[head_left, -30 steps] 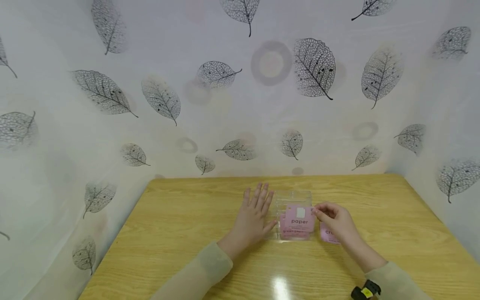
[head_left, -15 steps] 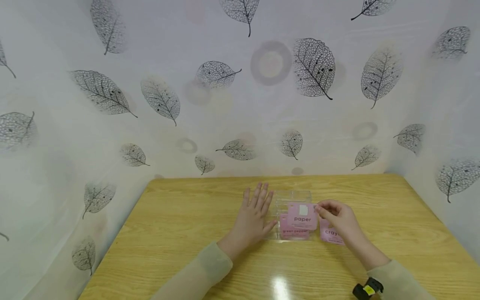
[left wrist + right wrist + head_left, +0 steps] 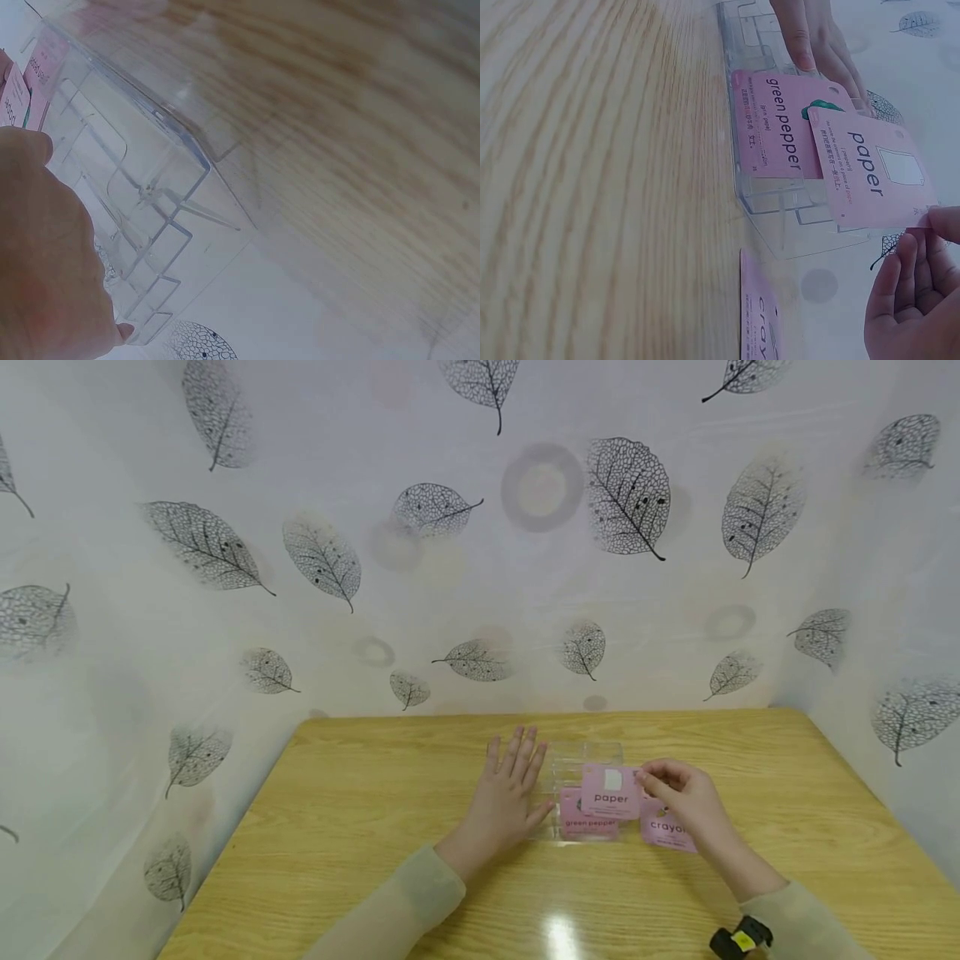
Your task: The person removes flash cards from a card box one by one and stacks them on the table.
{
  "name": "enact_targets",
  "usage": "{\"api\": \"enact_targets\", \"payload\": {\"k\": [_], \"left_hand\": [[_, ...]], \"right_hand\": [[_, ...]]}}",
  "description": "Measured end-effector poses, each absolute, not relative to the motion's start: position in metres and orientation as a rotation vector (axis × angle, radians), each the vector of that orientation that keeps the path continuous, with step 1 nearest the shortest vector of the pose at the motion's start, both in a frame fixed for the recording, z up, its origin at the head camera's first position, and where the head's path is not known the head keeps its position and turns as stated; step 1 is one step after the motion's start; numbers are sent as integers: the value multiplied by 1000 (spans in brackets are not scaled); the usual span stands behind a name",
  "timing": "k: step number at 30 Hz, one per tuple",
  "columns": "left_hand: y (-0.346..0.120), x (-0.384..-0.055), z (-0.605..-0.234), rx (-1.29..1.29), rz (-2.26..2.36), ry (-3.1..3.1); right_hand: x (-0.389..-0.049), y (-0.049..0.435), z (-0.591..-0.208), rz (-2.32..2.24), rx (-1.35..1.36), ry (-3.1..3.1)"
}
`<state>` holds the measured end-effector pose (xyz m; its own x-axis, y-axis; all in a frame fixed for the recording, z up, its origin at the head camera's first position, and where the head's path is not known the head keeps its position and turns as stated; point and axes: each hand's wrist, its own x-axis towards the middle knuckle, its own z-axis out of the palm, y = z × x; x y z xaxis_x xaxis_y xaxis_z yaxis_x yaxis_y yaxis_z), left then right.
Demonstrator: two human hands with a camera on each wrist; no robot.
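My right hand (image 3: 683,793) pinches the corner of a pink flashcard (image 3: 870,169) printed "paper" between thumb and fingers. The card overlaps a clear stepped plastic card holder (image 3: 142,150) in the head view. In the holder's front slot stands a pink "green pepper" flashcard (image 3: 776,124), partly behind the paper card. My left hand (image 3: 504,797) has its fingers stretched out at the holder's left side, the thumb pointing to its edge. To the right of the holder is a pink flashcard (image 3: 663,828) reading "cray...", its end hidden by my right hand.
The holder stands on a wood-grain table (image 3: 375,793) towards its back edge. A pale curtain (image 3: 450,585) with a leaf print hangs behind and at both sides. A black strap (image 3: 738,939) with a yellow patch shows at my right wrist.
My right hand has moved a little to the right with the paper card, uncovering more of the green pepper and crayon cards. The left hand has not moved.
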<state>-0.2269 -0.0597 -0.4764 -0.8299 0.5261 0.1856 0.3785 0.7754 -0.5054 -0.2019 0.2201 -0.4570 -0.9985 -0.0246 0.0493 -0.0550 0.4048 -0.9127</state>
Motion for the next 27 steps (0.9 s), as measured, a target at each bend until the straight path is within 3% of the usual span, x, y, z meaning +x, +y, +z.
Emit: {"api": "enact_targets", "payload": {"k": [27], "left_hand": [[-60, -226, -475, -706, 670, -2660]], "right_hand": [[-197, 237, -456, 1737, 36, -2567]]}}
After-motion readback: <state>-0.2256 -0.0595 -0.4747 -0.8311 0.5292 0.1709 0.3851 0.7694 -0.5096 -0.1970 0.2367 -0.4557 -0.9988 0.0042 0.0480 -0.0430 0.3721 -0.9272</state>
